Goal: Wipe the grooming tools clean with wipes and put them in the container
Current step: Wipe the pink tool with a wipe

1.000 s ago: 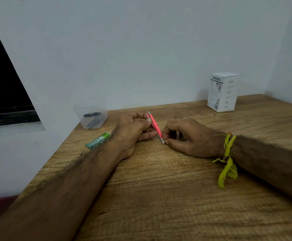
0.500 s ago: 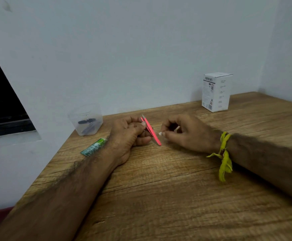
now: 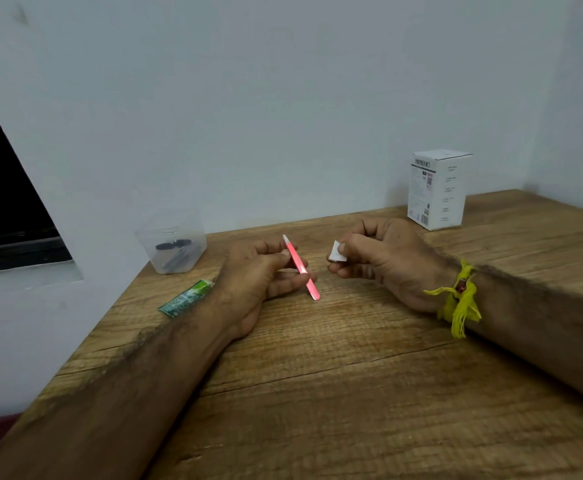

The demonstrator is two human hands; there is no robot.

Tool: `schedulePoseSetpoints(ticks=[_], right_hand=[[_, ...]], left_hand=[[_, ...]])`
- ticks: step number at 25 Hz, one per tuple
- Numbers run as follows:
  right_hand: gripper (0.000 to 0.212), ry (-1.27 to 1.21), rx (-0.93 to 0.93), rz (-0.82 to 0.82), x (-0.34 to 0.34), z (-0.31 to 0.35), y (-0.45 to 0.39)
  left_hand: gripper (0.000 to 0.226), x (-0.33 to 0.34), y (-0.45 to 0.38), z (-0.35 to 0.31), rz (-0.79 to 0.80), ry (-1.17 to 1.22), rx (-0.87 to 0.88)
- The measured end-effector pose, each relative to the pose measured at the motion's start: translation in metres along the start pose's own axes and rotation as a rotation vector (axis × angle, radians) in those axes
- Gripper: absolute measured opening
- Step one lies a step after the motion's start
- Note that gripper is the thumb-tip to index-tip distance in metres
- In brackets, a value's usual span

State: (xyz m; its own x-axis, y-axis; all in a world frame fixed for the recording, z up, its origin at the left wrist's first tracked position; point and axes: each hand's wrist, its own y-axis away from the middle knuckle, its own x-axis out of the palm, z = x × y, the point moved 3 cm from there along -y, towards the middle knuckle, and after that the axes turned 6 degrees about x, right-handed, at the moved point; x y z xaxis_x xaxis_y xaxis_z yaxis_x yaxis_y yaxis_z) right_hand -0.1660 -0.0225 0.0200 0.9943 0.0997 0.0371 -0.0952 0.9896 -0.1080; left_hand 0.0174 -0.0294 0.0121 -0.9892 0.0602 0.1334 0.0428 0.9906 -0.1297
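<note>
Wooden table (image 3: 369, 393) with visible grain filled the lower half of the frame and sat in a corner against plain pale walls (image 3: 283, 116). A dark window opening (image 3: 2, 209) was at the left edge.

Counts: one pink tweezers (image 3: 301, 268), one small white wipe (image 3: 337, 252), one clear plastic container (image 3: 172, 245), one green sachet (image 3: 186, 298), one white box (image 3: 437, 190), two hands.

The container stood at the table's left back edge near the wall, with dark tools inside; how many could not be told. The green sachet lay flat just below it, partly hidden by the left wrist. The white box stood upright in the upper right, well apart from the hands.

Left hand (image 3: 259, 282) rested on the table at centre, fingers curled, thumb and fingers pinching the tweezers around the middle. The tweezers were tilted, tip pointing up and toward the wall, the rounded end low near the table.

Right hand (image 3: 383, 261) sat just right of centre, wrist on the table, fingers curled, thumb and forefinger pinching the wipe. A yellow thread band (image 3: 458, 299) was tied at that wrist.

The hands were apart, with a clear gap between wipe and tweezers.
</note>
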Motion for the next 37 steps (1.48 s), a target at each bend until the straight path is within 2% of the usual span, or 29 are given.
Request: schedulePoseSetpoints(ticks=[4,8,13,19,26,31,37], right_hand=[[0.005,0.016,0.025,-0.005,0.002,-0.002,-0.001],[0.006,-0.056,0.041,-0.025,0.0,-0.004,-0.004],[0.014,-0.113,0.038,-0.028,-0.003,-0.006,-0.007],[0.011,-0.134,0.029,-0.028,-0.003,-0.003,-0.007],[0.009,-0.163,0.02,-0.026,-0.001,-0.002,-0.006],[0.009,-0.155,0.008,-0.068,-0.002,-0.003,-0.006],[0.013,-0.216,0.129,-0.012,0.003,-0.005,-0.005]], left_hand=[[0.024,0.002,0.003,0.0,0.029,0.001,0.011],[0.042,0.007,0.008,0.0,0.101,-0.073,0.146],[0.033,0.013,0.013,-0.003,0.133,-0.149,0.24],[0.022,0.015,0.013,-0.001,0.162,-0.224,0.254],[0.02,0.015,0.012,0.0,0.14,-0.227,0.257],[0.027,0.016,0.015,-0.002,0.129,-0.275,0.261],[0.023,0.017,0.016,-0.002,0.108,-0.309,0.216]])
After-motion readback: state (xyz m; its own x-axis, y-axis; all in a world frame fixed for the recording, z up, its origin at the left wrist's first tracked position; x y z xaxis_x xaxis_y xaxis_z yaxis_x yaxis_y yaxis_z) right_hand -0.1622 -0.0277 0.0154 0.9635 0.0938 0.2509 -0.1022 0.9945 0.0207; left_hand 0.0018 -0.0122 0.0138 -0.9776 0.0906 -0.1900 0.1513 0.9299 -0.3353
